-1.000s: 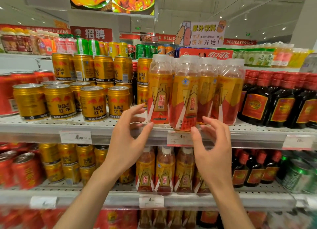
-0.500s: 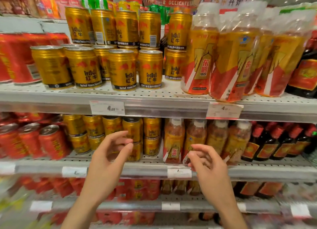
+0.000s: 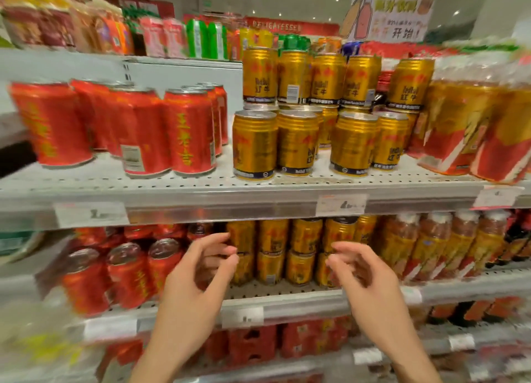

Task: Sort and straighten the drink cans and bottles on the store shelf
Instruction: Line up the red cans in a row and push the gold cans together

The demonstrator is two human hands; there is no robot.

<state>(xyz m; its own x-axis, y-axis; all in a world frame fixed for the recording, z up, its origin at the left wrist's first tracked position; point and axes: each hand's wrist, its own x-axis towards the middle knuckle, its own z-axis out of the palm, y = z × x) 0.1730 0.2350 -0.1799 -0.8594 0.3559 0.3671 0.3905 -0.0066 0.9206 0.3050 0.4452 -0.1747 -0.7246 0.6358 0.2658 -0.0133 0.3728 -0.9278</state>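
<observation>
Head camera, store drinks aisle: a person's left hand (image 3: 198,279) and right hand (image 3: 365,279) hover in front of the lower shelf (image 3: 287,302), both with fingers loosely curled and spread, holding nothing and touching nothing that can be made out. Directly beyond and between the two hands stand the lower gold cans (image 3: 290,250), stacked in two tiers, upright, their long axes vertical; they lie a little farther into the shelf than the fingertips, so any grip would have to reach forward and close in from the sides. The left hand sits near the left end of that gold block, the right hand near its right end, and neither is plainly the nearer. To the left on the same shelf are red cans (image 3: 126,273), to the right a row of bottles (image 3: 431,244). On the upper shelf (image 3: 201,187), well above the hands, more gold cans (image 3: 316,141) stand double-stacked between red cans (image 3: 161,129) and shrink-wrapped bottle packs (image 3: 471,124); several front labels there appear turned away. Motion blur hides finer detail, so whether any lower can is crooked cannot be told.
</observation>
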